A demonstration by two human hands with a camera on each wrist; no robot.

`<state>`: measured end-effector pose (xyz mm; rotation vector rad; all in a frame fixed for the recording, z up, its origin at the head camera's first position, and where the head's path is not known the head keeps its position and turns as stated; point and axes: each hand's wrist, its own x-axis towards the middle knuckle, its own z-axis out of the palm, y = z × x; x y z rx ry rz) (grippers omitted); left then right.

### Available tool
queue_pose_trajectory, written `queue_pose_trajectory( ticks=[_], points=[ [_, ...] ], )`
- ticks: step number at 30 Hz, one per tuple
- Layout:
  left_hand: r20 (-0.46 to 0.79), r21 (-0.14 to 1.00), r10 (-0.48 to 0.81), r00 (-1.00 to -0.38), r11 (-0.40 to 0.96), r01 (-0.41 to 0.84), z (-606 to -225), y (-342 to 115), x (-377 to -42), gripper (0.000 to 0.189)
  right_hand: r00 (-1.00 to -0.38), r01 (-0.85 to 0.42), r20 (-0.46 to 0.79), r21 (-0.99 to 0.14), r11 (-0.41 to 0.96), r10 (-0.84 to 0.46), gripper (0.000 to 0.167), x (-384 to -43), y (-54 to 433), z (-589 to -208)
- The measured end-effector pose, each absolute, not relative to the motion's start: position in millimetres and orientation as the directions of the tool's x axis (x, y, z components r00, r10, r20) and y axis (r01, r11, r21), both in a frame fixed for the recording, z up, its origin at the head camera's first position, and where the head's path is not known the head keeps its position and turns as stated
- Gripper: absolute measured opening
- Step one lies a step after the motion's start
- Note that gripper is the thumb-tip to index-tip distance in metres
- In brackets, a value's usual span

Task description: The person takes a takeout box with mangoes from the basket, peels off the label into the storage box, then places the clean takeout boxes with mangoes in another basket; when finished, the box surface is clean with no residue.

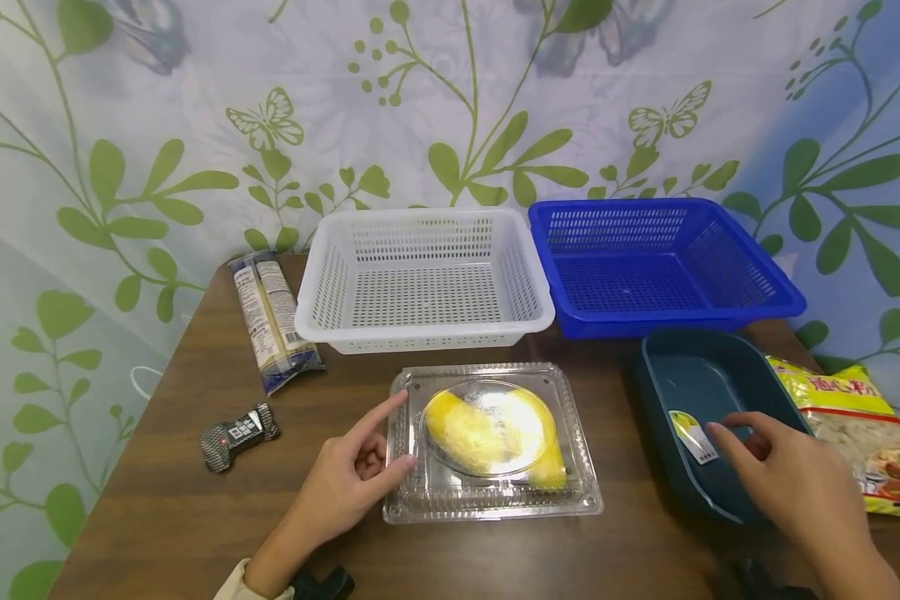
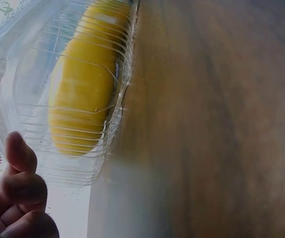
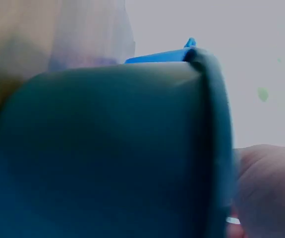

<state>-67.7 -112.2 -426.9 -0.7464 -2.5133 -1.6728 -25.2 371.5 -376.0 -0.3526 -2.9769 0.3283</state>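
Observation:
In the head view a clear plastic clamshell box (image 1: 487, 504) lies on the table in front of me. Elongated yellow pieces (image 1: 457, 425), banana-like in shape, show through its lid and its side. My left hand (image 1: 348, 479) is at its left edge, index finger and thumb stretched to the rim, the other fingers curled in. On the right, my right hand (image 1: 802, 479) hangs over a dark teal bin (image 1: 690, 367), fingers loosely bent. Its thumb tip overlaps a small white and yellow label (image 1: 693, 437) there. In the right wrist view the bin's wall (image 3: 97, 153) hides most of that hand.
A white basket (image 1: 423, 333) and a blue basket (image 1: 675, 317) stand along the back. A pasta packet (image 1: 273, 325) lies at the back left, with a small dark patterned packet (image 1: 240, 433) nearer. A yellow food bag (image 1: 862, 417) lies right of the bin.

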Motion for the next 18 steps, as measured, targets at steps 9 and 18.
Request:
queue_pose_trajectory(
  ticks=[9, 18],
  points=[
    [0.207, 0.847, 0.366, -0.907, 0.397, 0.353, -422, -112, -68, 0.068, -0.968, 0.024, 0.226, -0.363, 0.932, 0.112, 0.039, -56, 378, -366],
    [0.143, 0.894, 0.403, -0.904, 0.339, 0.292, -421, -111, -69, 0.068, -0.989, 0.043, 0.103, -0.490, 0.871, 0.107, 0.040, -70, 391, -367]
  ],
)
